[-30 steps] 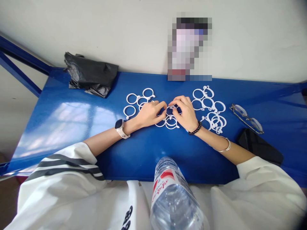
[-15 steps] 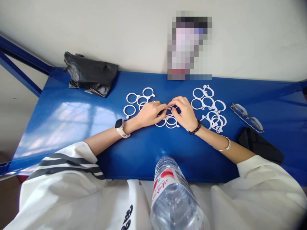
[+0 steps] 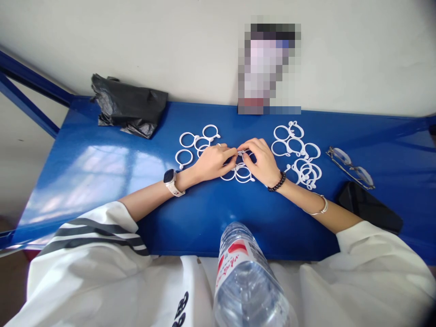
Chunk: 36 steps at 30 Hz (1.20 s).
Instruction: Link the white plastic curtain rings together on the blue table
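Note:
Several white plastic curtain rings with small eyelets lie on the blue table (image 3: pixel 190 218). My left hand (image 3: pixel 214 162) is closed, its thumb and fingertips pinched at the middle of the table. My right hand (image 3: pixel 261 160) meets it there, also with fingers curled together. Between the fingertips shows part of a white curtain ring (image 3: pixel 241 153), mostly covered by both hands. Just below them lie more rings (image 3: pixel 244 182), some partly under my fingers. One group of rings (image 3: pixel 180 166) is left of my left hand, another group (image 3: pixel 303 152) right of my right hand.
A crumpled black plastic bag (image 3: pixel 131 104) rests at the back left. Glasses (image 3: pixel 352 165) and a black phone (image 3: pixel 371 206) lie on the right. A large water bottle (image 3: pixel 248 277) stands close before my body. A blurred-out object (image 3: pixel 265 68) is against the wall.
Both hands stay at the same spot; the right-hand fingers have shifted very slightly around the ring. The other rings have not moved.

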Each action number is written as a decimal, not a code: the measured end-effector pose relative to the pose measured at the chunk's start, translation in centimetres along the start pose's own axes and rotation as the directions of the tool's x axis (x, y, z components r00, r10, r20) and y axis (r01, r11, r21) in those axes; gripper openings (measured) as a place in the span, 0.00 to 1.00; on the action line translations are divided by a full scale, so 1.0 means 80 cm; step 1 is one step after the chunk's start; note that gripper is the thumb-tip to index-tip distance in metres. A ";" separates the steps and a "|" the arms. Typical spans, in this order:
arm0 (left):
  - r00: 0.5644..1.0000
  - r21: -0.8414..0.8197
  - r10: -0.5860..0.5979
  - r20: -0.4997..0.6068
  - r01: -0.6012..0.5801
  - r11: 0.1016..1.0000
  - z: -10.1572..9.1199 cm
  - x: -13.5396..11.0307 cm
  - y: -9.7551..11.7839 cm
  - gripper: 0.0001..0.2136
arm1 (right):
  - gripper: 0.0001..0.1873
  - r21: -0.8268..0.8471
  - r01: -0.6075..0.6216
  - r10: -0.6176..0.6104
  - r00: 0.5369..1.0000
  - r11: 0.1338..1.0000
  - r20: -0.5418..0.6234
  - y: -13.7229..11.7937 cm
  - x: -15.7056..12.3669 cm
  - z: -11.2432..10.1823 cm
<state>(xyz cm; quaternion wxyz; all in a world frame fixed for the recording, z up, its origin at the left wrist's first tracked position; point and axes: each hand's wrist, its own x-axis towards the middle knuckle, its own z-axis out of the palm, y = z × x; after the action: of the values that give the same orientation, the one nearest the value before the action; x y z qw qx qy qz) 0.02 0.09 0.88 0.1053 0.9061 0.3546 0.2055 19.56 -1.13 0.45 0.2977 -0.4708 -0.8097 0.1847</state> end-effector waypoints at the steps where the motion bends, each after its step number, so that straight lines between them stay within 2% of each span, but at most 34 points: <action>1: 1.000 0.002 0.002 0.004 -0.002 1.000 0.000 0.000 0.000 0.12 | 0.10 0.001 -0.001 0.001 1.000 1.000 0.003 0.000 0.000 0.000; 16: 1.000 0.031 -0.005 0.013 0.005 1.000 0.000 0.000 0.001 0.12 | 0.09 0.018 -0.006 0.006 1.000 1.000 -0.014 -0.002 0.001 -0.001; 26: 0.999 -0.002 0.023 -0.033 -0.023 1.000 0.002 -0.001 -0.001 0.11 | 0.14 0.001 -0.043 0.043 0.999 0.999 -0.020 -0.001 0.000 -0.002; 36: 1.000 0.016 0.015 -0.010 -0.014 1.000 0.002 -0.001 -0.001 0.11 | 0.15 -0.032 -0.040 0.040 0.999 0.999 -0.007 -0.001 -0.001 -0.002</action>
<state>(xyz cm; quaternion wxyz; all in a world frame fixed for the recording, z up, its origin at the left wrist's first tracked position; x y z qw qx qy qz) -0.01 0.10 0.68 0.0947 0.9084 0.3502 0.2079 19.65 -1.22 0.57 0.2888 -0.4923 -0.8021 0.1759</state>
